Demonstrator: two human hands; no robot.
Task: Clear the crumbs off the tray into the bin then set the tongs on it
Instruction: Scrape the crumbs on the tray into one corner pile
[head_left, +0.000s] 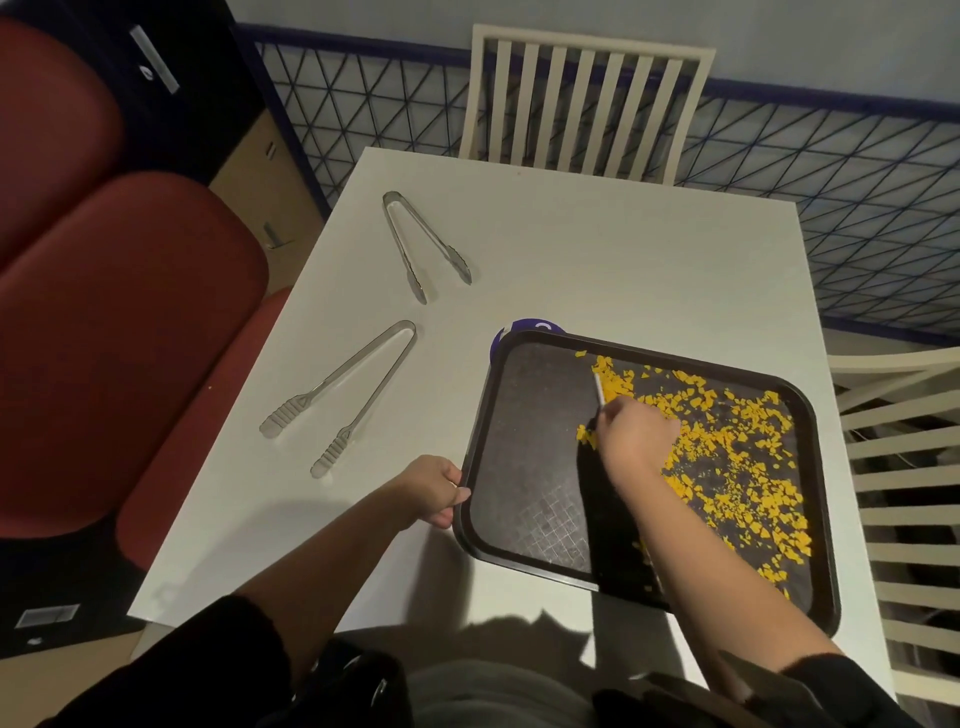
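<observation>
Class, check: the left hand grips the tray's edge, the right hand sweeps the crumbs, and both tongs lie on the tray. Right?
No: the head view shows the metal tongs and clear tongs on the table, left of the tray. The left hand grips its edge; the right hand sweeps crumbs with a scraper.

Quantity of tongs: two, comprising one metal tongs (404, 249) and one clear tongs (376, 387). Quantity of tray (530, 415): one. Yellow crumbs (737, 447): too numerous to count individually. Quantity of table (597, 249): one. Slatted chairs: two, namely the far chair (582, 104) and the right chair (909, 499). Hands in view: two, the left hand (434, 491) and the right hand (636, 441). Quantity of scraper (597, 387): one thin white strip, possibly a card. Quantity of blue disc (527, 327): one, mostly hidden behind the tray.
</observation>
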